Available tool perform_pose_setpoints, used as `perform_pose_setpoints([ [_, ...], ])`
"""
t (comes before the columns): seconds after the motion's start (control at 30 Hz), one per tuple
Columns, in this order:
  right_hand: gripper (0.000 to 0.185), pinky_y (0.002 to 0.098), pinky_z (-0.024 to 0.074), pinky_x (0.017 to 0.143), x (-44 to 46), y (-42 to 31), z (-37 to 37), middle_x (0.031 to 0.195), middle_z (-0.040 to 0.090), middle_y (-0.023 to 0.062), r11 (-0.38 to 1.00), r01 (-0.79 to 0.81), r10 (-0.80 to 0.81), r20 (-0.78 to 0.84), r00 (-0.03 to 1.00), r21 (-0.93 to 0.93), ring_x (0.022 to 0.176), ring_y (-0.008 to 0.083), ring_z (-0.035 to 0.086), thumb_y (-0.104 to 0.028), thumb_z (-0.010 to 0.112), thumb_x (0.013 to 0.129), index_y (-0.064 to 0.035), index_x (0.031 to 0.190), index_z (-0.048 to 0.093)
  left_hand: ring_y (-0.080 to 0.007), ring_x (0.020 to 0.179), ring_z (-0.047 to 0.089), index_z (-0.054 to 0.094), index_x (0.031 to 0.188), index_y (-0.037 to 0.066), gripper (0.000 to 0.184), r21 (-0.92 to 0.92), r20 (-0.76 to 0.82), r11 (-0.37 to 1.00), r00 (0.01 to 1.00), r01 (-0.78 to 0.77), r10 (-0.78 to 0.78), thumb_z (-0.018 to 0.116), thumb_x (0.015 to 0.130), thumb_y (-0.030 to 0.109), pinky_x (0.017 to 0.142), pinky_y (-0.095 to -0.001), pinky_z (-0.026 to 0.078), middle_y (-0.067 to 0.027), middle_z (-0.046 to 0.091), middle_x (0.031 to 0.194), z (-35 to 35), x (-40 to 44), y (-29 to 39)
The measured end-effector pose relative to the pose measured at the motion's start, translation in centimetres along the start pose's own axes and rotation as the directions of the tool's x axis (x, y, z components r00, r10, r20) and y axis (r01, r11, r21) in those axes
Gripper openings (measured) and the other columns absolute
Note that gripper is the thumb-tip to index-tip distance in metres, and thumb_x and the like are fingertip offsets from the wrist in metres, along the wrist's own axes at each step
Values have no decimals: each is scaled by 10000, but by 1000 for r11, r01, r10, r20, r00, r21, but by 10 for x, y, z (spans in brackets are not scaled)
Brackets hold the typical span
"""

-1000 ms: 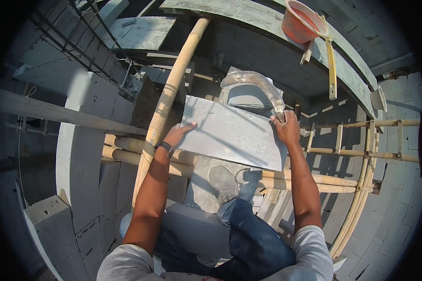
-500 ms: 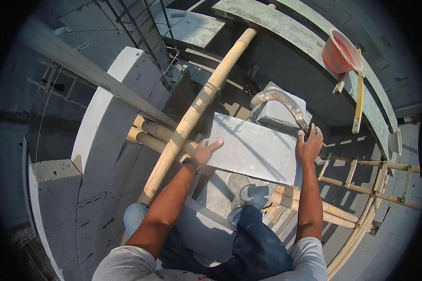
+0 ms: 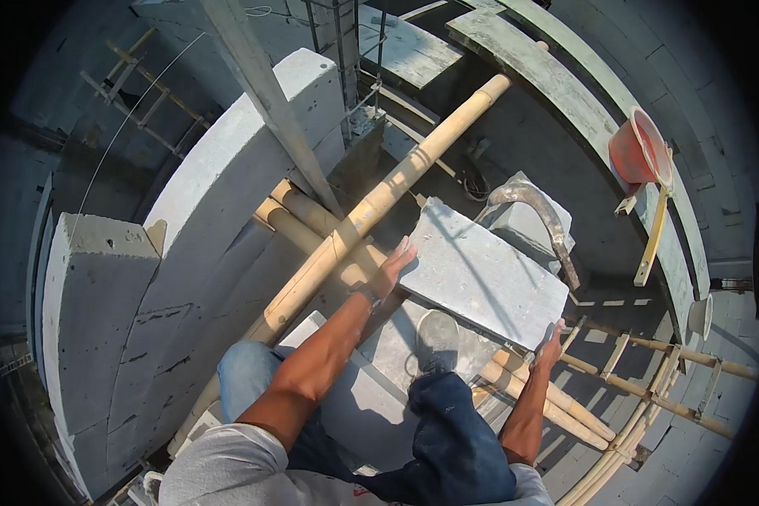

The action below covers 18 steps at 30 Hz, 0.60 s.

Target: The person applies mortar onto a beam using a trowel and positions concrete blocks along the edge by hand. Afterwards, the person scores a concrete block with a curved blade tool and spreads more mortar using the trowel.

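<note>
A light grey rectangular block (image 3: 489, 274) lies tilted between my two hands. My left hand (image 3: 396, 263) presses on its left end, fingers along the edge. At the lower right corner, my right hand (image 3: 549, 344) grips the other end. Just beyond the block, a curved, worn tool handle (image 3: 538, 207) rests by another pale block (image 3: 527, 226), with my right hand apart from it. My shoe (image 3: 437, 337) stands on a grey slab below the held block.
Bamboo poles (image 3: 388, 198) cross at centre, and more (image 3: 557, 405) run lower right. A block wall (image 3: 202, 244) rises at left. On planks (image 3: 548, 93) at upper right sit a red bucket (image 3: 637, 152) and a yellow level (image 3: 654, 240). Vertical rebar (image 3: 346, 59) stands at the top.
The view has swung left. My right hand has let go of the curved handle and moved down to the block's right end. The block is now held between both hands and more tilted.
</note>
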State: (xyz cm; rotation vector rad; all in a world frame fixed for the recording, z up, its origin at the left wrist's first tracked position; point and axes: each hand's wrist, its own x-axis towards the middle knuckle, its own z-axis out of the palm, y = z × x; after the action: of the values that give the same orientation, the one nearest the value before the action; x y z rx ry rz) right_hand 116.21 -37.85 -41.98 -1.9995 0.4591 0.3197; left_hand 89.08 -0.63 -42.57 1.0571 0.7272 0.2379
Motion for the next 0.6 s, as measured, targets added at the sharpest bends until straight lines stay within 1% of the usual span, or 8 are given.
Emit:
perform_pose_setpoints([
  [0.1, 817, 418, 451, 792, -23, -62, -33, 813, 649, 141, 811, 147, -148, 45, 988, -566, 785, 242, 497, -698, 564, 949, 104, 870, 699, -290, 1580, 104, 14, 1587, -122, 1229, 162, 77, 982, 990, 103, -116, 549, 905, 749, 1263, -361, 78, -274, 179, 1669, 0, -27, 64],
  [0.17, 850, 431, 431, 742, -76, -120, -34, 698, 560, 158, 863, 221, -246, 5, 969, -454, 741, 261, 434, -716, 523, 956, 96, 718, 596, -303, 1472, 313, 37, 1576, -136, 1253, 240, 190, 959, 961, 152, -199, 535, 888, 785, 1213, -372, 222, -285, 258, 1624, -3, -38, 104],
  [0.3, 899, 495, 493, 913, -68, -102, -31, 1015, 698, 308, 519, 264, -358, 74, 931, -813, 972, 451, 667, -765, 482, 930, 106, 1003, 691, -296, 1160, 671, 218, 1548, -160, 1226, 528, 207, 819, 901, 226, -381, 518, 872, 819, 1045, -398, 485, -305, 500, 1460, -1, -44, 158],
  [0.37, 960, 513, 463, 1030, -69, -102, -22, 1227, 641, 354, 527, 204, -321, 28, 947, -825, 1190, 494, 609, -788, 461, 915, 97, 1254, 617, -325, 1184, 657, 409, 1518, -3, 933, 626, 160, 779, 977, 11, -142, 596, 926, 695, 848, -352, 581, -247, 655, 1265, -32, -11, 80],
  [0.43, 977, 510, 456, 1042, -73, -93, -22, 1239, 638, 352, 545, 212, -359, 3, 933, -812, 1208, 489, 600, -796, 450, 914, 90, 1301, 588, -359, 1206, 645, 399, 1520, -19, 951, 827, 54, 562, 997, -19, -46, 613, 920, 687, 960, -378, 543, -289, 661, 1256, 0, -29, 107],
  [0.47, 927, 502, 441, 1064, -69, -93, -23, 1318, 600, 342, 562, 187, -309, 5, 951, -806, 1250, 481, 573, -738, 503, 931, 83, 1361, 544, -382, 1240, 624, 383, 1526, -42, 1017, 736, 60, 676, 998, -40, -7, 634, 889, 711, 1078, -395, 457, -319, 643, 1279, -1, -30, 104],
  [0.57, 816, 499, 419, 1089, -64, -90, -19, 1364, 562, 331, 578, 403, -505, 77, 860, -709, 1282, 470, 541, -618, 592, 951, 71, 1384, 527, -373, 1242, 625, 368, 1538, -40, 1058, 793, 73, 608, 997, -35, -38, 652, 866, 725, 1072, -385, 463, -317, 646, 1278, -3, -42, 114],
  [0.6, 683, 491, 403, 1100, -78, -105, -9, 1371, 544, 299, 531, 469, -594, 85, 800, -705, 1280, 455, 524, -457, 661, 965, 57, 1391, 517, -377, 1281, 598, 344, 1562, -18, 1119, 785, 78, 619, 996, -41, -33, 652, 828, 769, 1089, -387, 451, -333, 613, 1322, -7, -42, 109],
])
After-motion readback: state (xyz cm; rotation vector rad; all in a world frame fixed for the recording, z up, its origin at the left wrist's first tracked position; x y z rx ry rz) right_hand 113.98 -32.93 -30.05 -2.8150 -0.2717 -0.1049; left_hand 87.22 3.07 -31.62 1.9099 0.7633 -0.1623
